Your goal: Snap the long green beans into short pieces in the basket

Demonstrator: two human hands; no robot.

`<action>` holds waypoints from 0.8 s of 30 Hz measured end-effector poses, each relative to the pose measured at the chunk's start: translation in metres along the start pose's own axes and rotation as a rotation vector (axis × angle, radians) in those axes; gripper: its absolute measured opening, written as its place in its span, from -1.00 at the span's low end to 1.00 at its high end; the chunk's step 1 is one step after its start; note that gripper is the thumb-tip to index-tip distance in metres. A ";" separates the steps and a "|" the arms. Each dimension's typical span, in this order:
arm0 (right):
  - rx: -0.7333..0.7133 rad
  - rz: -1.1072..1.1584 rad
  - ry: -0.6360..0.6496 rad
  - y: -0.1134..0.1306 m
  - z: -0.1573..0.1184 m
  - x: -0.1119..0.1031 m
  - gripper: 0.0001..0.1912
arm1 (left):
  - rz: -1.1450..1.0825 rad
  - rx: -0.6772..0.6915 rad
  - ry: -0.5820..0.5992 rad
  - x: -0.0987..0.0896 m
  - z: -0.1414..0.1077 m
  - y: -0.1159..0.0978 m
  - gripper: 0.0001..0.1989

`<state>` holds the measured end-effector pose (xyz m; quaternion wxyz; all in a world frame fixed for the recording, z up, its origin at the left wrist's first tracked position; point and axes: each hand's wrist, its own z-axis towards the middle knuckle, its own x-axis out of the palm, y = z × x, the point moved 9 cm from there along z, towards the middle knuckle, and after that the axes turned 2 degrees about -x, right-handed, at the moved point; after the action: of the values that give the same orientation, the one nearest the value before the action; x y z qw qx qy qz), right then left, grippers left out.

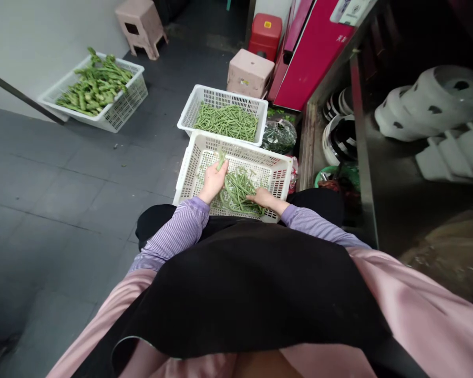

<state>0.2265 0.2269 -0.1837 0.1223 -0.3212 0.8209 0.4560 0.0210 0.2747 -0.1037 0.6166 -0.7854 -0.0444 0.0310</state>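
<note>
My left hand point(215, 178) is closed around a small bunch of green beans point(221, 158), whose ends stick up above the fingers. It is over the left half of the near white basket point(236, 140). My right hand point(263, 198) reaches into the loose pile of long green beans point(238, 188) at the basket's near right side. Its fingertips are among the beans, and I cannot make out whether they grip any. Behind, touching the near basket's far rim, a second white basket point(189, 113) holds many short green bean pieces point(226, 122).
A white basket point(120, 113) of thick green stalks point(94, 86) stands by the left wall. Pink stools point(250, 73) and a red stool point(265, 34) are behind. A filled plastic bag point(279, 135) lies right of the baskets, beside a metal shelf point(364, 152) with white dishes point(433, 105).
</note>
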 end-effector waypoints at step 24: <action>-0.063 0.890 0.501 0.057 -0.028 0.039 -0.76 | -0.308 -0.323 0.139 0.021 -0.008 0.018 -0.75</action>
<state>0.1631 0.2091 -0.1494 -0.2940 -0.0437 0.8681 0.3975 0.0430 0.2651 -0.1193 0.4817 -0.8582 -0.1257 -0.1252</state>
